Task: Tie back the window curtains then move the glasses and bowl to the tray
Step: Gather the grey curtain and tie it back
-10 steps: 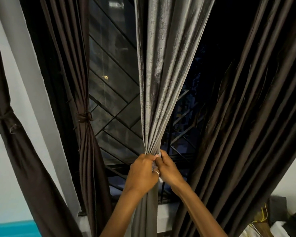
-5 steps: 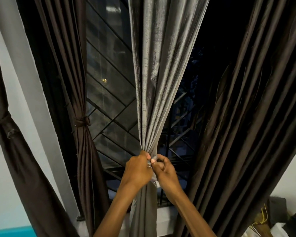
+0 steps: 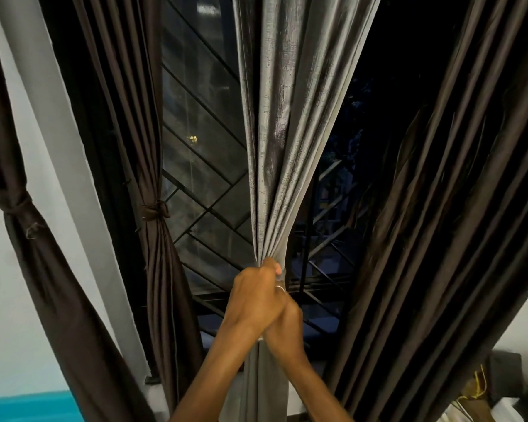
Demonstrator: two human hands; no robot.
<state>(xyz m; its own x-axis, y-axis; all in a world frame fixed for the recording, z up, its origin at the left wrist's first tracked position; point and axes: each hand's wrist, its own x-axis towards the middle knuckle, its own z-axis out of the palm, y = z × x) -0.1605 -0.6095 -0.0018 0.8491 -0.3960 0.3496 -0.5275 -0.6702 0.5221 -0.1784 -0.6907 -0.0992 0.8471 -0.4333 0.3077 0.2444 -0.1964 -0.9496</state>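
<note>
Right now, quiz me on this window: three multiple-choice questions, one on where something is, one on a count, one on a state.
1. The grey curtain hangs:
A. left of every brown curtain
B. between the tied brown curtains and the loose brown curtain
C. right of every brown curtain

2. Brown curtains cinched by a tie:
A. none
B. one
C. two

3. The left hand is:
A. gripping the grey curtain
B. hanging open
C. flat on the glass

Answers: B, brown fabric flanks it on both sides; C, two knotted ties show at left; A, its fingers curl round the gathered folds.
</note>
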